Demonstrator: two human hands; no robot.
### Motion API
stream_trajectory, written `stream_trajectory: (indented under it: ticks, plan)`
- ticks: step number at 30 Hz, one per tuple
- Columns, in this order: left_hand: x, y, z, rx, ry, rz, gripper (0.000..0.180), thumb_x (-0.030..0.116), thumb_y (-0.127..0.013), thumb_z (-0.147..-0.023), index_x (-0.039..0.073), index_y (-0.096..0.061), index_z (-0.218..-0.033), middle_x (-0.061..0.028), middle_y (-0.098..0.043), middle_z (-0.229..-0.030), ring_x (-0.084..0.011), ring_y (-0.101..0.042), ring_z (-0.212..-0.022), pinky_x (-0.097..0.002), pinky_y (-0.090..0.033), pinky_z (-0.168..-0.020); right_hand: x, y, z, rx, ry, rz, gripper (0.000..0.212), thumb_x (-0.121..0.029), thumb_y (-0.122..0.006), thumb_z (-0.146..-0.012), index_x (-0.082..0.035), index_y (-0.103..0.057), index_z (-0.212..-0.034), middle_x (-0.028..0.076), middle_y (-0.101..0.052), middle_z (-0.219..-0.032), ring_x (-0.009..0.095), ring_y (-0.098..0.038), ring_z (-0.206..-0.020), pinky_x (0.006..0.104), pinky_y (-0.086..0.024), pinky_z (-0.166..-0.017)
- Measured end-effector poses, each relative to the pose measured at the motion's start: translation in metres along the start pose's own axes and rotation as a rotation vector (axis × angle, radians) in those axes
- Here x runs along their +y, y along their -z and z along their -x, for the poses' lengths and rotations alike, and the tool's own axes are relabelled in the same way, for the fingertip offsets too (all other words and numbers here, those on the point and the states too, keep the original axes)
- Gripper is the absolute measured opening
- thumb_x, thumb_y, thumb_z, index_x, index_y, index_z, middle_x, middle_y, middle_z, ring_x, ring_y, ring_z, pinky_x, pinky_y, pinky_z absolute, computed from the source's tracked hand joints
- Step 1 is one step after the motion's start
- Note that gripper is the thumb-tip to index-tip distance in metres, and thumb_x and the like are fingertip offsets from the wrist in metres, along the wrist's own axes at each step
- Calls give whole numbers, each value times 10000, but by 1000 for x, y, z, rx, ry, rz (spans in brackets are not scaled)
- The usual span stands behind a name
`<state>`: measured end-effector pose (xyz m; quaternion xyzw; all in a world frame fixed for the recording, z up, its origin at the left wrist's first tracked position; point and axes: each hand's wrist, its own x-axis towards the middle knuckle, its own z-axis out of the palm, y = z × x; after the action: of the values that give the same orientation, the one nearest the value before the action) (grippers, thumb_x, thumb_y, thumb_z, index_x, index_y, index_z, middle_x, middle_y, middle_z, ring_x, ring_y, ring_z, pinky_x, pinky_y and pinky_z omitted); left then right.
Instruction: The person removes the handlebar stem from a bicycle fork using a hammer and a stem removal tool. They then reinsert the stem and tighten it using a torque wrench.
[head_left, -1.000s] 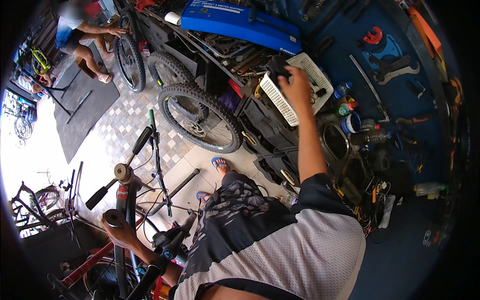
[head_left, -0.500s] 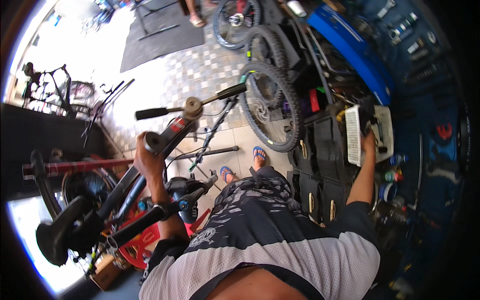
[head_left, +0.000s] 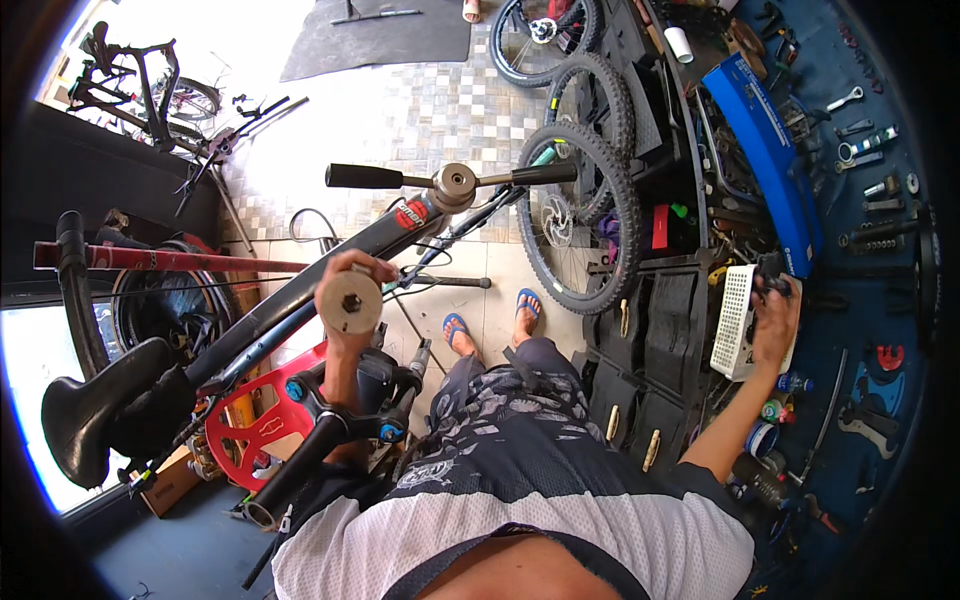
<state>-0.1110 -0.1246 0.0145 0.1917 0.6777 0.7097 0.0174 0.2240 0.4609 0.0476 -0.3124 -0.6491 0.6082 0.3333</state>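
My left hand is closed round a thick, pale metal disc with a dark hexagonal hole in its face. Just beyond it, a two-handled metal tool sits at the head-tube end of a dark bicycle frame; black grips cover its handles. On the right, my right hand is over a white perforated plastic basket. Its fingers curl around a small black part, whose exact kind I cannot make out. The basket's inside is mostly hidden by this hand.
A handlebar with its stem hangs near my left forearm, and a black saddle is at far left. Bicycle wheels lean by a dark cabinet. A blue box and wall tools line the right.
My right hand has come up from inside the basket, with the black part now at its fingertips. The disc in my left hand now shows its hexagonal hole. The whole view has shifted.
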Motion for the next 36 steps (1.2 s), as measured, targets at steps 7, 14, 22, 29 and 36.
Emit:
stream_trajectory:
  ticks: [7, 14, 22, 29, 36]
  plan:
    - [-44, -5, 38, -384, 447, -28, 369, -10, -802, -771, -6, -686, -1122, -111, -764, -1062, -206, -758, -969, -334, -592, -891, 96, -213, 37, -521, -270, -220, 574, -229, -785, -930, -78, -524, -1417, 93, -652, -1232, 216, -677, -1120, 376, -601, -921]
    - [-107, 3, 63, -335, 453, -206, 198, -18, -782, -927, 0, -685, -1099, -87, -735, -1025, -189, -756, -1018, -331, -593, -912, 264, -338, 86, -702, -930, -555, 508, -321, -781, -973, -116, -548, -1375, 131, -717, -1240, 293, -702, -1221, 412, -549, -975]
    - [-136, 23, 92, -34, 449, -43, 268, -100, -764, -898, -14, -675, -1136, -64, -718, -1038, -198, -755, -1044, -333, -588, -912, 366, -464, 126, -757, -1117, -640, 285, -378, -680, -1023, -143, -660, -1186, 55, -743, -1158, 228, -732, -1157, 309, -542, -815]
    - [-122, 35, 96, -40, 551, -110, 186, -60, -761, -927, 9, -692, -1086, -78, -737, -1046, -185, -747, -1010, -302, -581, -862, 401, -541, 134, -771, -1292, -561, 343, -330, -511, -1102, -60, -497, -1313, 163, -686, -1142, 347, -767, -966, 379, -623, -695]
    - [-139, 45, 79, -160, 432, -424, 132, -49, -753, -939, -8, -671, -1033, -57, -703, -984, -176, -747, -957, -320, -582, -869, 380, -560, 145, -1012, -1116, -516, 350, -303, -413, -1138, -38, -599, -1271, 173, -742, -1099, 321, -782, -953, 400, -660, -779]
